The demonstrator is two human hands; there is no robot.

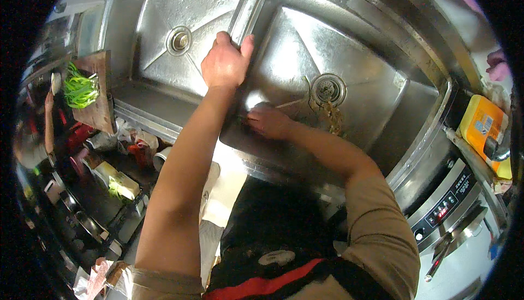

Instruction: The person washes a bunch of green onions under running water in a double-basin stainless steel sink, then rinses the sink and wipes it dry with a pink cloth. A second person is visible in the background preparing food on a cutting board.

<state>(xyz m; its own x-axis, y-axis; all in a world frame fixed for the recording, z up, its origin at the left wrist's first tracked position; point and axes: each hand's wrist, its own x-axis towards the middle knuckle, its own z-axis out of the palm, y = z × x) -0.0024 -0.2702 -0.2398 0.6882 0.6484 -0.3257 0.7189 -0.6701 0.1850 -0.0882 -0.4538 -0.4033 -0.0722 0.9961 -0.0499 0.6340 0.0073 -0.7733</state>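
Note:
Before me is a stainless steel double sink (282, 70). My left hand (224, 62) grips the near end of the divider (247, 11) between its two basins, thumb on the right side and fingers on the left. Down in the right basin (368, 91), my right hand (268, 122) is close to the shadowed left wall. Its fingers are blurred and dark, so whether they hold anything cannot be made out. Wet brown food scraps (333, 117) trail from that basin's drain strainer (328, 90) toward me. The left basin has an open drain (179, 41).
Cut green vegetable strips (82, 86) lie on a wooden board (98, 111) at the left. Beyond it shows another person's arm (49, 124). On the right are an orange-and-yellow container (485, 122) and an appliance control panel (442, 210) with a lit display.

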